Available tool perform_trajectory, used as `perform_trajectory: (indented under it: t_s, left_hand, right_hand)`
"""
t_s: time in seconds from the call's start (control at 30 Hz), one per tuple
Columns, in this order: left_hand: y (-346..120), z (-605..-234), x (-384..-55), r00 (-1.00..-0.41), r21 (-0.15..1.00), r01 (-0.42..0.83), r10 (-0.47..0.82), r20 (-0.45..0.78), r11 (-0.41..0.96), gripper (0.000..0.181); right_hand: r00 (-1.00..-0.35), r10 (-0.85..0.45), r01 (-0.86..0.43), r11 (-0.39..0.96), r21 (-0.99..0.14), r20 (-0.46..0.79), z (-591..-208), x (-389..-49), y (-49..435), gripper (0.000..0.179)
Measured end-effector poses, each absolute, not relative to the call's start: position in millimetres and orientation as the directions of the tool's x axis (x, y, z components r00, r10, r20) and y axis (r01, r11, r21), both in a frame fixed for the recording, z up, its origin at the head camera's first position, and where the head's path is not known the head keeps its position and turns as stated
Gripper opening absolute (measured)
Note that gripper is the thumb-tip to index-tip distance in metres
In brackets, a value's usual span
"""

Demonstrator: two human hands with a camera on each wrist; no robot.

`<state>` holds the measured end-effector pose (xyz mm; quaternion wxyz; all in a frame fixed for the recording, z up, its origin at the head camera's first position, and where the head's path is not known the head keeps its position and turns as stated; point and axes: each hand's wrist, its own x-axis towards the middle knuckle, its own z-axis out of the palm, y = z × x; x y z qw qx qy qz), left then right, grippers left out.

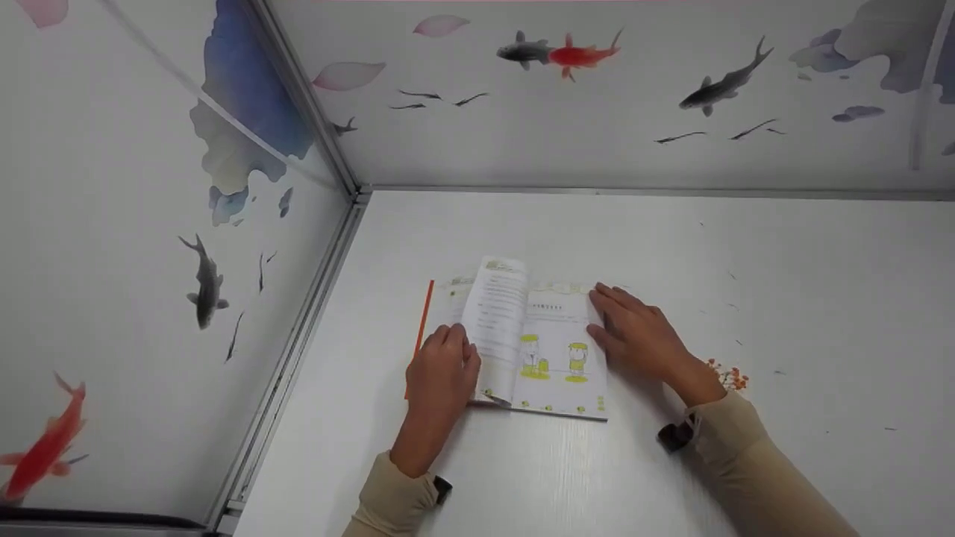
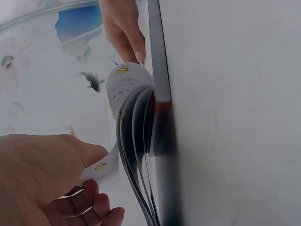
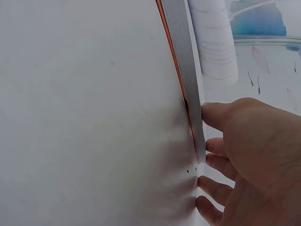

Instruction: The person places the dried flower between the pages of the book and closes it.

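Note:
An open book (image 1: pixel 561 399) with an orange cover edge lies on the white table. Its right page shows two yellow cartoon figures. A lifted page (image 1: pixel 495 321) curls up over the middle of the book. My left hand (image 1: pixel 445 369) pinches that page's left side; in the left wrist view the curved page (image 2: pixel 111 167) passes between thumb and curled fingers. My right hand (image 1: pixel 643 335) rests at the right edge of the book, fingers extended. The right wrist view shows the thumb (image 3: pixel 216 115) touching the edge of the book's page block (image 3: pixel 183 52).
Orange floral print (image 1: pixel 727 375) shows on the table beside the right wrist. White panels (image 1: pixel 477 149) printed with fish stand behind and to the left, joined by a metal frame (image 1: pixel 328 239). Dark wrist devices (image 1: pixel 675 437) sit at both cuffs.

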<state>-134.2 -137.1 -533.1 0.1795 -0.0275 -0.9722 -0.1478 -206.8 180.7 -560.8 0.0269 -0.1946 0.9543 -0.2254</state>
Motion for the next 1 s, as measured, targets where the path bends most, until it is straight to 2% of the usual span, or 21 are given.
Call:
perform_trajectory:
  t_s: [0.1,0.4,0.73,0.87,1.0]
  left_hand:
    - [-145.8,-536.3,-136.7,-0.946,0.275,0.075,-0.019,0.325,0.958,0.011]
    - [-159.6,-540.5,-140.4,-0.966,0.217,0.03,-0.028,0.259,0.976,0.022]
    - [-163.7,-543.8,-140.6,-0.984,0.148,0.012,-0.015,0.179,0.989,0.043]
    - [-161.2,-543.4,-142.2,-0.988,0.158,-0.009,-0.033,0.149,0.987,0.044]
    - [-155.8,-542.6,-144.6,-0.987,0.145,0.019,-0.005,0.161,0.989,0.036]
  right_hand:
    - [-0.924,-0.382,-0.358,0.826,-0.436,0.035,-561.1,-206.8,180.2,0.067]
    - [-0.926,-0.374,-0.353,0.827,-0.437,0.039,-561.7,-207.6,179.6,0.066]
    - [-0.927,-0.375,-0.34,0.827,-0.449,0.01,-561.8,-207.0,179.3,0.066]
    - [-0.927,-0.374,-0.343,0.822,-0.455,0.023,-560.9,-205.9,179.5,0.066]
    - [-0.929,-0.37,-0.341,0.824,-0.452,0.026,-561.0,-205.2,178.5,0.067]
